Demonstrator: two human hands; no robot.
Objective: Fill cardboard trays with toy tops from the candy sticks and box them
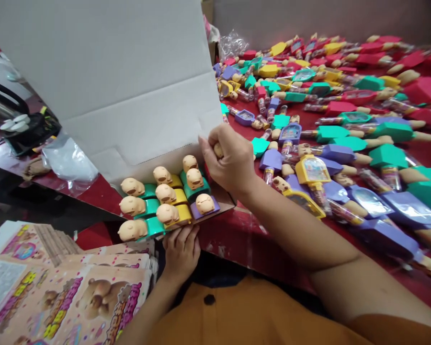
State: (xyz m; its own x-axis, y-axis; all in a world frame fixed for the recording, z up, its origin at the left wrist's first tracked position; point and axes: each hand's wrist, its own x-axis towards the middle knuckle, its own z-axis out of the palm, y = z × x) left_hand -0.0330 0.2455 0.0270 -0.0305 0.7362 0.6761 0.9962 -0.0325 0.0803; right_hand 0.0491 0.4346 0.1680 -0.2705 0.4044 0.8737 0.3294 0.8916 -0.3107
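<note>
A shallow cardboard display box (222,207) with a tall white raised lid (111,72) holds rows of capybara-headed toys (165,194) on green, yellow and purple bases. My left hand (181,251) grips the box's near edge from below, fingers curled on it. At the box's right side my right hand (230,160) is closed on a tan capybara toy (218,150), of which only the head peeks out between thumb and fingers.
A big heap of loose toys (326,115) in red, green, purple and yellow covers the red table (244,244) to the right. Flat printed pink cartons (57,292) are stacked at lower left. A clear plastic bag (68,160) and a dark appliance (17,124) lie at left.
</note>
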